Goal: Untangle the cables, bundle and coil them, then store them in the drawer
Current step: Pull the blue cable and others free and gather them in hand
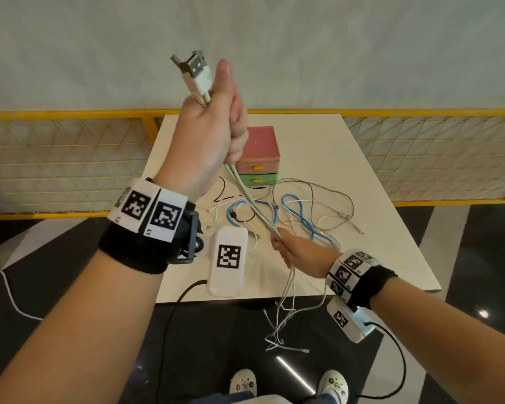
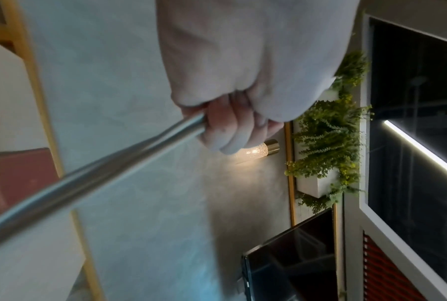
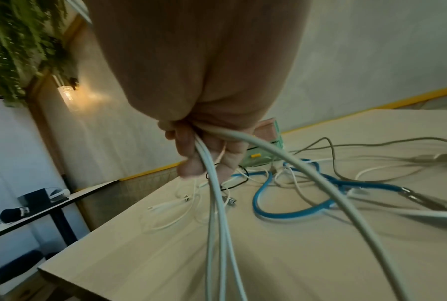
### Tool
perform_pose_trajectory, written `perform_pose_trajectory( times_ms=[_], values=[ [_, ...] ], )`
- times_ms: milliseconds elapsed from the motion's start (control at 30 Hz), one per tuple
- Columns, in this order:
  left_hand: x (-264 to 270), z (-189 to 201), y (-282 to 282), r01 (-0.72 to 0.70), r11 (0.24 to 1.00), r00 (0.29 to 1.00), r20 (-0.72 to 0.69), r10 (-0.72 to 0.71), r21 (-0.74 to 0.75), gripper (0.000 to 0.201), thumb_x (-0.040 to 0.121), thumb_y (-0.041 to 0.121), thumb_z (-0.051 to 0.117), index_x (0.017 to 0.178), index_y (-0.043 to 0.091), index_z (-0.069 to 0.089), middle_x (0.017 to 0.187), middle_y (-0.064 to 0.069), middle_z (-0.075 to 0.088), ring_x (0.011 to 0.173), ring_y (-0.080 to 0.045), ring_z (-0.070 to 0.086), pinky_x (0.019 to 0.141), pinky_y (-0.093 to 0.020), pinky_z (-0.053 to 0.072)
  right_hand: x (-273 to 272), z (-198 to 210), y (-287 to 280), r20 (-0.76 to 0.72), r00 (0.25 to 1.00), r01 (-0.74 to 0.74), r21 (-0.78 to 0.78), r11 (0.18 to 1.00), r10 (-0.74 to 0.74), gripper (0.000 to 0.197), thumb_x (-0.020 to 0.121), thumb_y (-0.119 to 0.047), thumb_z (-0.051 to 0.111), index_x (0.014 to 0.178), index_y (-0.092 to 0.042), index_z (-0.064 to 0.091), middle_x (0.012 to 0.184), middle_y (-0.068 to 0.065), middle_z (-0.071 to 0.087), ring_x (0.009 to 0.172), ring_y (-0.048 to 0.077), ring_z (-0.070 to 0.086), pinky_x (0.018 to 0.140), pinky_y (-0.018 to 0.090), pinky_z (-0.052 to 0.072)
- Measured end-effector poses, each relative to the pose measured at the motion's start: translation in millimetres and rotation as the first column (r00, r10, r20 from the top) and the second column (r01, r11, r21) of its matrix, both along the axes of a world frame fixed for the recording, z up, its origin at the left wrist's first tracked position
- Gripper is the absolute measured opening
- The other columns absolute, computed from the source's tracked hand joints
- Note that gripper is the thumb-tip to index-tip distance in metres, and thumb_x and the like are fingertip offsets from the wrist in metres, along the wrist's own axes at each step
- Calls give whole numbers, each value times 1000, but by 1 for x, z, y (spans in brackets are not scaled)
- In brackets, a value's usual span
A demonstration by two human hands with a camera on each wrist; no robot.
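My left hand (image 1: 216,123) is raised above the table and grips a bunch of white cables (image 1: 251,202) just below their USB plugs (image 1: 194,70), which stick up past my thumb. The bunch runs taut down to my right hand (image 1: 292,252), which grips it lower down near the table's front edge. Loose cable ends (image 1: 280,330) dangle below that hand over the floor. The left wrist view has the fist (image 2: 232,126) closed round the blurred bunch (image 2: 93,177). In the right wrist view, fingers (image 3: 191,160) curl round the white strands (image 3: 214,195).
A tangle with a blue cable (image 1: 298,211), grey, white and black cables lies on the white table (image 1: 376,228). A small pink-and-green drawer unit (image 1: 260,158) stands behind it, both drawers closed. A white marker block (image 1: 228,258) lies at the table's front left. A yellow fence (image 1: 70,158) lines the back.
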State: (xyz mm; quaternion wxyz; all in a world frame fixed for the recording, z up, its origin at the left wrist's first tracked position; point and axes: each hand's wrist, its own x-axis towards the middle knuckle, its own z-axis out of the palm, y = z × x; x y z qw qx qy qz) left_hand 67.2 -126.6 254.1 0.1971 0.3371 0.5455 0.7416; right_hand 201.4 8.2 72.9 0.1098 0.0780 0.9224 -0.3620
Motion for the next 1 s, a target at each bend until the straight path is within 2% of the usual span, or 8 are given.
perform_pose_trajectory(
  times_ms=[100,200,367,500,567,633,800,1000],
  values=[
    [3,-5,2,25,998,999,-27,-27,-49,51,105,41,27,59,18,29,48,5,23,35,-8,18,42,-16,16,-3,2,-1,61,998,-19,-29,999,21,19,100,-28,37,113,-14,40,96,2,65,93,19,64,89,37,48],
    [11,-16,9,64,989,997,-31,-68,-135,50,105,39,28,61,16,30,53,0,23,38,-11,19,42,-17,18,-12,26,-12,-120,992,-56,-177,983,35,25,98,-24,45,119,-10,43,105,1,65,100,15,61,93,31,47],
    [23,-30,16,72,968,992,-81,-94,-240,48,106,37,30,63,15,30,57,-6,20,39,-13,18,42,-18,18,-22,36,-32,-356,933,-143,-232,962,53,15,101,-8,33,101,2,45,85,3,54,75,1,55,72,13,43],
    [16,-21,8,27,980,997,-67,-41,-198,49,105,39,29,61,17,31,53,0,24,38,-12,19,40,-18,19,-17,-7,-17,-176,983,-62,-100,993,44,14,101,-12,28,101,-5,40,89,1,50,74,14,62,74,30,50],
    [14,-20,3,5,982,998,-58,-17,-191,50,105,40,30,61,17,31,51,3,24,38,-11,18,41,-18,18,-17,-21,-8,-89,995,-48,-50,998,43,9,100,-12,28,101,-9,37,89,-3,48,75,21,63,73,27,50],
    [13,-18,0,-7,985,998,-57,-3,-171,50,105,40,30,60,18,31,51,3,23,37,-11,18,41,-18,18,-18,-32,-5,19,998,-52,-9,999,52,5,100,-13,31,103,-17,32,86,-7,47,74,16,59,69,17,47],
    [4,-5,-12,-26,995,998,-64,20,-101,50,105,39,27,60,18,30,49,4,22,37,-11,16,42,-19,15,-19,-51,-4,137,989,-50,-9,999,51,28,97,-7,37,117,-26,29,96,-8,45,74,-10,46,73,23,48],
    [-6,8,-20,-137,991,990,-10,137,2,49,106,37,27,61,19,28,50,3,20,39,-12,11,43,-18,11,-8,-64,-4,223,975,-22,7,1000,20,6,99,-25,40,101,-23,35,79,-3,50,66,11,54,71,30,50]
  ],
)
